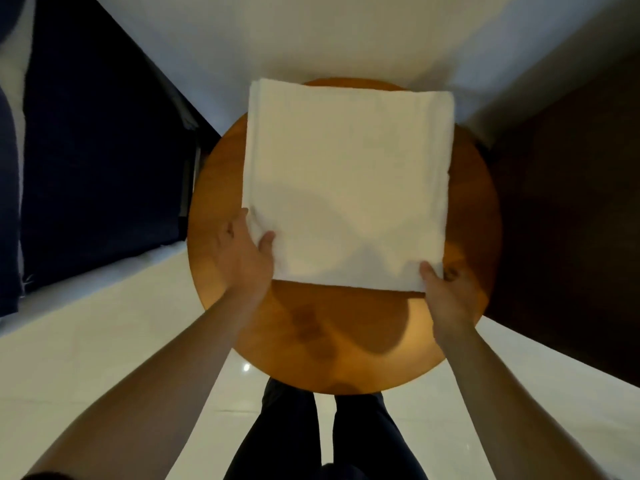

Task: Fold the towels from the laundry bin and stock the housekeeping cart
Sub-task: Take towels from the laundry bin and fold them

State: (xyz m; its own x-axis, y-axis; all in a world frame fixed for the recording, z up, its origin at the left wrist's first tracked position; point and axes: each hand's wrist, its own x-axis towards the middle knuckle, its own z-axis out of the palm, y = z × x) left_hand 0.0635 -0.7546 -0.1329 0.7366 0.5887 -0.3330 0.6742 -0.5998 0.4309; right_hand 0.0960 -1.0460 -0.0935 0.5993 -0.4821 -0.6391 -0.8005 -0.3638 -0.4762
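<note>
White terry towel [346,181], folded square, soft nap, lies flat on round glossy wooden table [346,341], far half. Left hand [242,258] pinches near-left corner; right hand [446,292] pinches near-right corner. Pale shiny floor [86,341] below.

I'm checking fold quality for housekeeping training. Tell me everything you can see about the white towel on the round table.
The white towel looks like soft terry cloth, folded into a flat, near-square stack with layered edges showing along its left and right sides. It lies on the round wooden table, its far edge overhanging the tabletop. The left hand grips its near left corner, thumb on top; the right hand pinches its near right corner. Soft shadows cross its near half.
</note>
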